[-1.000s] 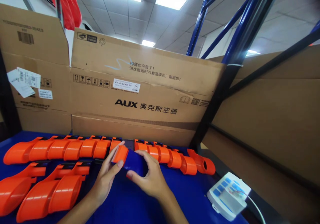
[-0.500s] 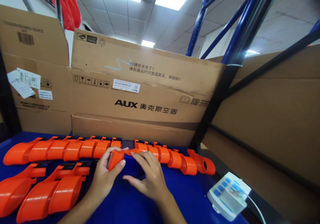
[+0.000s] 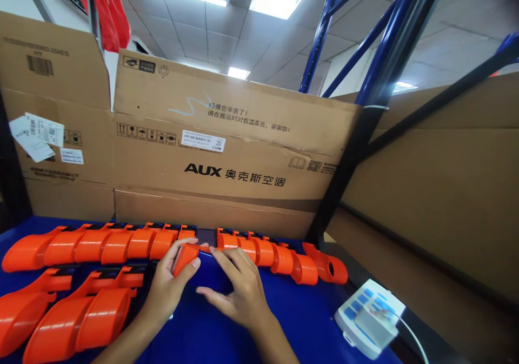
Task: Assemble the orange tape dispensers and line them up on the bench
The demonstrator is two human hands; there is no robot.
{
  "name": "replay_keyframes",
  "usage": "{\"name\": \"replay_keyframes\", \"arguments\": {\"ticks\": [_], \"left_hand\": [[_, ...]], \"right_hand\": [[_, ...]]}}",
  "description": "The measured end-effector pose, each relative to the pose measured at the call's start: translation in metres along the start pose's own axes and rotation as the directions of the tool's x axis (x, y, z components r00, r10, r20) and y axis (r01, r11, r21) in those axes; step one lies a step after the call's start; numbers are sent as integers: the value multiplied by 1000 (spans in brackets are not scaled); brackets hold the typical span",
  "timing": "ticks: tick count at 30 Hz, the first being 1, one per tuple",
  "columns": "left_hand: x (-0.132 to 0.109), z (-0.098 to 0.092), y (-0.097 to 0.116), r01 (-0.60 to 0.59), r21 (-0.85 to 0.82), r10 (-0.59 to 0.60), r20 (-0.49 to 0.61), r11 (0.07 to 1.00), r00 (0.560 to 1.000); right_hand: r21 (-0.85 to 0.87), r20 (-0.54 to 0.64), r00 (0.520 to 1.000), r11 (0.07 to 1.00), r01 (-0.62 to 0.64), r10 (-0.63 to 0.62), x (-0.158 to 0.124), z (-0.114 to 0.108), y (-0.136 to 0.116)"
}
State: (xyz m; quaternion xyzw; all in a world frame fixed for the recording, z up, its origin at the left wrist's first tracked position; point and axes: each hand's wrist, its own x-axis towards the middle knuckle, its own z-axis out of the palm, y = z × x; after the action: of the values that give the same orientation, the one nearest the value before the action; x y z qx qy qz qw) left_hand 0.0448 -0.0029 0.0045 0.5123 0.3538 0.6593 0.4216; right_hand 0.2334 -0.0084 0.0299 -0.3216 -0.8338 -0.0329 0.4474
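My left hand (image 3: 172, 277) is closed around an orange plastic tape cutter (image 3: 186, 257), thumb on its near side. A toothed edge shows along the cutter's left side. My right hand (image 3: 239, 285) is just to the right, its thumb and fingers spread apart. Its index fingertip is close to the cutter's right end; whether they touch I cannot tell. Behind both hands runs a row of similar orange cutters (image 3: 115, 245) with black parts. More of them (image 3: 101, 315) lie at the front left, beside my left forearm.
All this rests on a blue tabletop (image 3: 203, 337). A dark flat rectangular object (image 3: 206, 236) lies within the back row. At right is a white device with blue keys (image 3: 368, 318) and a cable. Cardboard panels (image 3: 227, 202) and a dark rack post (image 3: 344, 180) border the table.
The orange strip seen between my hands is now mostly out of sight, as the cutter has turned slightly. My hands and the whole view have shifted a little.
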Motion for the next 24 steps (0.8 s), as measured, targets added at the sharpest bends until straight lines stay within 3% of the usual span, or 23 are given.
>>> {"name": "replay_keyframes", "arguments": {"ticks": [3, 6, 10, 14, 16, 19, 22, 24], "left_hand": [[-6, 2, 4, -24, -74, 32, 115, 997, 993], [-17, 5, 8, -174, 155, 116, 325, 973, 939], [-27, 8, 3, -465, 538, 229, 447, 703, 865], [-29, 5, -2, -510, 699, 323, 396, 502, 860], [-29, 2, -1, -562, 725, 380, 428, 398, 820], [-25, -3, 6, -657, 697, 454, 505, 286, 734], [-22, -8, 17, -716, 666, 538, 533, 209, 653], [-25, -14, 22, -735, 656, 555, 551, 173, 623]], "right_hand": [[185, -85, 973, 963, -198, 216, 0, 4, 2], [410, -105, 861, 811, -418, 497, 0, 11, 7], [537, -81, 745, 659, -527, 662, -1, 19, 9], [568, -34, 681, 575, -589, 732, -4, 21, 4], [557, -22, 659, 557, -617, 752, -5, 20, 0], [542, 22, 668, 552, -634, 744, -4, 17, -2], [520, 42, 743, 621, -587, 668, -1, 11, -1], [462, 24, 801, 704, -540, 599, 3, 2, 3]]}}
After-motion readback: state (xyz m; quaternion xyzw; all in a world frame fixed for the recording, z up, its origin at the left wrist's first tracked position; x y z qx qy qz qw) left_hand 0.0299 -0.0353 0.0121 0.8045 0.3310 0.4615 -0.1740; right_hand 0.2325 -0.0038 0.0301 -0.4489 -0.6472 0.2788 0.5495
